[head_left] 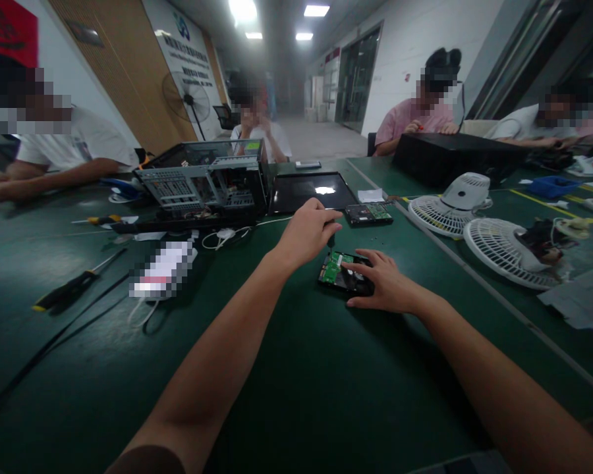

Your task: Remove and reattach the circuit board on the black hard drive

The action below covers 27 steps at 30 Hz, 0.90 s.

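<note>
A hard drive [332,268] lies on the green table in front of me, its green circuit board facing up. Pinched in the fingers of my left hand [307,232] is a small screwdriver [331,242]; most of its handle is hidden by the hand. It stands nearly upright with its tip down at the board's far left part. My right hand [388,283] grips the drive from the right, thumb at the near edge and fingers across the top. Just beyond it lies a second hard drive [369,214], with its circuit board also showing.
An open computer case [202,187] and a black glossy panel [312,191] stand beyond my hands. To the left lie a phone [164,270] and a yellow-black screwdriver [72,288]. White fan parts [504,253] and a black case [454,158] are on the right. Several people sit around.
</note>
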### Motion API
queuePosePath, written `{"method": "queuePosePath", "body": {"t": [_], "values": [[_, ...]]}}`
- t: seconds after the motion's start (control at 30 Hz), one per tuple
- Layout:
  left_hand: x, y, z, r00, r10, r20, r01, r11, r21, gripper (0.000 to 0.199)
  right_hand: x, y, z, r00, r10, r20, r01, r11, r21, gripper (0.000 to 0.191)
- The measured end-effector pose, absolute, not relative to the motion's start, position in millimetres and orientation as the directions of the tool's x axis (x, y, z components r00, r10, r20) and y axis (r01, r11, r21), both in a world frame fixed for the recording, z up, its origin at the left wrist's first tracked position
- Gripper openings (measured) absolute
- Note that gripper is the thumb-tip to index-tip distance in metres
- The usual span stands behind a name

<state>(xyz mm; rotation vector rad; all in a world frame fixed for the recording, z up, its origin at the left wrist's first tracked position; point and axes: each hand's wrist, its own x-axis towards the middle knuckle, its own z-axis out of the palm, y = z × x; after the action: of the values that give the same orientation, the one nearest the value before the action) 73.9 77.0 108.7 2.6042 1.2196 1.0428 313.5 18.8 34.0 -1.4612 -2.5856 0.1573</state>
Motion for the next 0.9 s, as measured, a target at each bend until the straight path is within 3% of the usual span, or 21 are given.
{"method": "queuePosePath", "body": {"t": [0.17,0.27,0.5,0.9], "values": [[72.6,79.9,107.3,0.413,0.730,0.545,0.618,-0.664,0.422,0.031,316.9,23.2,30.1,-0.528,0.844,0.095,0.818,0.536,-0.211,0.077],[71.7,81.8,106.7,0.440,0.720,0.537,0.623,-0.675,0.395,0.023,317.9,24.7,28.6,-0.534,0.839,0.109,0.809,0.544,-0.222,0.074],[70.6,79.7,109.5,0.464,0.707,0.533,0.672,-0.673,0.307,0.032,317.5,23.6,32.5,-0.559,0.823,0.096,0.793,0.565,-0.228,0.074],[70.5,79.2,108.6,0.441,0.715,0.542,0.628,-0.678,0.383,0.015,318.6,21.4,29.0,-0.550,0.827,0.120,0.811,0.562,-0.159,0.067]]}}
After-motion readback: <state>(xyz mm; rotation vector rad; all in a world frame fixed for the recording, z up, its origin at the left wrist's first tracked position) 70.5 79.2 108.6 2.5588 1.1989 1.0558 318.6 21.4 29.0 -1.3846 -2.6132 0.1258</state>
